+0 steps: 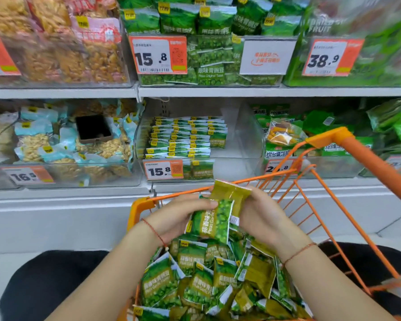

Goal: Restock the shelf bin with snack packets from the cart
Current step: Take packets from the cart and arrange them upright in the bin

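Observation:
Above the orange cart (347, 144) I hold a small stack of green pea snack packets (214, 218) between both hands. My left hand (181, 216) grips the stack from the left side. My right hand (262, 214) grips it from the right, fingers curled over an olive-backed packet on top. Below, a loose heap of the same packets (202, 281) fills the cart. On the lower shelf straight ahead stands the clear shelf bin (239, 140), holding neat rows of packets (185, 137) on its left side, with its right side bare.
A 15.8 price tag (163, 170) hangs on the bin's front. Neighbouring bins hold nut packs (56, 144) on the left and mixed green packs (285, 133) on the right. A dark phone-like item (93, 129) lies on the nut packs. The upper shelf (206, 91) carries more pea packets.

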